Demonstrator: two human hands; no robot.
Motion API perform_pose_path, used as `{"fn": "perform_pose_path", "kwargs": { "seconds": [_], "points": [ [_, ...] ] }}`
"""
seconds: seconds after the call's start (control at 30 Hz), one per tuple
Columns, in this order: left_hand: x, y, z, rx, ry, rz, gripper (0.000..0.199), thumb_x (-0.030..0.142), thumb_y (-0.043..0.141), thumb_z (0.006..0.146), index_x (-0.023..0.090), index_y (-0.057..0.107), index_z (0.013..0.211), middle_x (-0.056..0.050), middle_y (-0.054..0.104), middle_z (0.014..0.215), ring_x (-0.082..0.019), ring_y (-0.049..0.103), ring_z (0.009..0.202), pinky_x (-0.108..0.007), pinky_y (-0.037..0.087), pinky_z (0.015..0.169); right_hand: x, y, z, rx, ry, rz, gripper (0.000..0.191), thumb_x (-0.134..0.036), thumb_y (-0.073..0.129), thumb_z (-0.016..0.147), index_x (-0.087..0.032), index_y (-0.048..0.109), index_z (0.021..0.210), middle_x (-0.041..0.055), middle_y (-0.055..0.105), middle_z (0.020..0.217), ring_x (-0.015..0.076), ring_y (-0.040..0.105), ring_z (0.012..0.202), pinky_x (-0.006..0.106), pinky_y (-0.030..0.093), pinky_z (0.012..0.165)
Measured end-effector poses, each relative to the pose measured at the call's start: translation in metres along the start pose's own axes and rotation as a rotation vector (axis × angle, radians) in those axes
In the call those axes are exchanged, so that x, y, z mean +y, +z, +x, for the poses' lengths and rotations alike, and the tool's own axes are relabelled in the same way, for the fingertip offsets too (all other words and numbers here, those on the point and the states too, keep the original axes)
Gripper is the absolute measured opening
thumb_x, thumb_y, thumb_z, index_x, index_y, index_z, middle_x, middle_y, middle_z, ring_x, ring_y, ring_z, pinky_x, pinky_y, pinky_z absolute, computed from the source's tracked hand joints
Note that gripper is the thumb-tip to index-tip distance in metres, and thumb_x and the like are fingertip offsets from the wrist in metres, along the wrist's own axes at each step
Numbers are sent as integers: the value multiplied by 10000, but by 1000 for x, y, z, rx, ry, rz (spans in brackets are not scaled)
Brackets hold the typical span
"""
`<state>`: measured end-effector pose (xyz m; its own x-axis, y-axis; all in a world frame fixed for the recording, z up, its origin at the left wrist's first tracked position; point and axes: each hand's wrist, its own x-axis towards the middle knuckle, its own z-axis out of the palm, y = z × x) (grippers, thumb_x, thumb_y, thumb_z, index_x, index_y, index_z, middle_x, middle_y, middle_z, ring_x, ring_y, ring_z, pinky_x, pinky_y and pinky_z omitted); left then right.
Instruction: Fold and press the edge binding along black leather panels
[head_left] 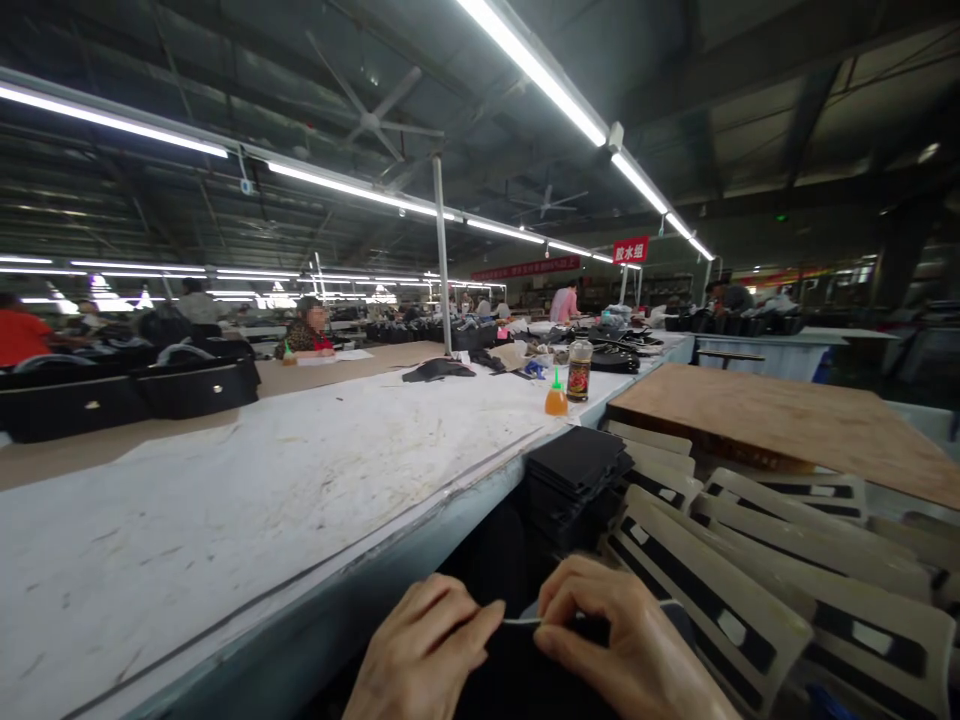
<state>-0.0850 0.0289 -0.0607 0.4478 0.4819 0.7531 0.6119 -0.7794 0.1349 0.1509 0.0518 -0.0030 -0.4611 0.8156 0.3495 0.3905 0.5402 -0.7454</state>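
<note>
At the bottom of the head view, my left hand [431, 645] pinches the edge of a black panel with a pale edge [514, 670]. My right hand [611, 630] grips the same edge a short way to the right, thumb and fingers closed on it. Between the two hands the thin white edge shows; most of the dark piece below is hard to make out. Just beyond my right hand stands a stack of black panels [574, 465]. To the right lie several beige curved pieces with black strips [712, 590].
A long white-covered table [247, 510] runs along my left. On it stand an orange glue bottle with a green tip [556, 400], a dark-labelled bottle [579, 375] and black bags [195, 388]. A brown board [787, 420] lies at right. Other people [307, 330] work farther off.
</note>
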Motion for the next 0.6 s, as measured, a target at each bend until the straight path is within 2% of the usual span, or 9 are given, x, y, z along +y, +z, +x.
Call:
{"fn": "perform_pose_path", "kwargs": {
  "seconds": [0.07,0.13,0.23,0.3,0.43,0.6],
  "points": [
    [8,11,-1,-73,-56,163,349,108,447,1007,182,618,1303,-72,717,884,-238,671,812,-353,575,719,5,7,1,-5,-50,-18,221,-84,710,813,-188,637,633,29,745,816,184,702,800,280,495,737],
    [15,16,0,-152,-129,184,275,126,537,979,188,661,1217,-62,724,884,-241,696,785,-349,578,716,10,13,1,-31,-80,-16,221,-61,711,813,-190,649,644,27,749,817,180,706,793,268,510,727],
    [23,18,1,-212,-237,113,123,116,647,916,207,696,983,-10,707,827,-170,703,715,-237,548,652,17,18,0,-58,-123,-80,203,-57,753,797,-202,691,669,21,742,878,182,710,838,261,533,760],
    [25,17,2,-250,-335,64,146,62,648,884,207,668,886,15,701,815,-126,704,708,-177,523,644,20,20,1,-46,-170,-219,173,-91,795,797,-213,722,698,25,724,904,194,701,864,277,536,778],
    [26,20,0,-305,-473,6,203,19,558,892,200,649,884,7,712,856,-120,714,765,-161,518,699,27,25,3,-89,-232,-427,119,-140,768,873,-212,747,781,24,730,818,197,694,799,301,520,754],
    [23,23,-5,-357,-521,-7,282,27,460,919,206,674,960,-22,730,927,-144,722,835,-190,514,746,24,19,2,-238,-89,-271,157,-179,635,977,-216,788,973,43,812,967,211,756,882,288,531,813]
  ]
}}
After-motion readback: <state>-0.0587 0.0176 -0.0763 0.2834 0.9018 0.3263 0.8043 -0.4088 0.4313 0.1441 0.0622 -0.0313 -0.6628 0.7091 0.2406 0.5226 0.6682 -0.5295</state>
